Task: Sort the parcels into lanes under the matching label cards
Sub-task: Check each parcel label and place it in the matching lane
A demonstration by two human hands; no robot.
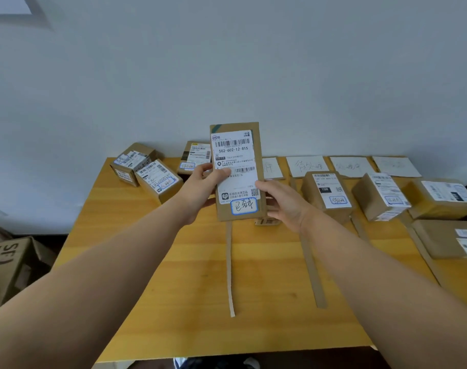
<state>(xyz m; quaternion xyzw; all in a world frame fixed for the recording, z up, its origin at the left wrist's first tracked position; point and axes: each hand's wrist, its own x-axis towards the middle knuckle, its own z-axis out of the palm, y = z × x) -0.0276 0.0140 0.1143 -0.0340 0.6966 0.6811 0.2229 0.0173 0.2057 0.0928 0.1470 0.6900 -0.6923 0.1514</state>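
While both hands hold it upright, brown parcel — white label, handwritten sticker.

Both bare forearms are being stretched from the lower corners toward the frame's centre. The left hand is being held with its thumb laid across the front of the parcel, while the right hand is being closed in a grip along its lower right edge.

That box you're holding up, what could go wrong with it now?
1. The parcel is held upright off the table by the left hand and right hand at its edges, so it might slip.
2. The label cards are faintly written and one is half hidden behind it, so it could land in the wrong lane.
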